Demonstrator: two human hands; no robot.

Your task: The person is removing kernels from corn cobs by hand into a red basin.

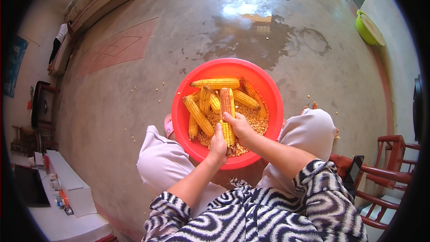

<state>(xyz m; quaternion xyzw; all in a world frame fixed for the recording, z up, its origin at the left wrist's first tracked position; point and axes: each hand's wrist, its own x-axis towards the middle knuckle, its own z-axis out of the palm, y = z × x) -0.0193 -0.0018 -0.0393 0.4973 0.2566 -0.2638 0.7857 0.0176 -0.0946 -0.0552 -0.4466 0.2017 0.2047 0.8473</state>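
Observation:
Both my hands are on one partly shelled ear of corn (228,133), held over a red plastic basin (277,107). My left hand (218,144) grips its lower left side, with the thumb pointing up along it. On its right side, my right hand (240,126) holds it higher up, its thumb on the ear where reddish bare cob meets yellow kernels. The far part of the ear shows a bared strip beside rows still bearing kernels. Around it in the basin lie several unshelled ears of corn (199,116), over a layer of loose kernels (258,124).
The basin stands between my knees on a concrete floor (111,107) with scattered kernels and a wet patch (248,40). Wooden chairs (383,174) stand at the right, one with a phone (355,168) near it. A green basin (368,28) leans by the right wall.

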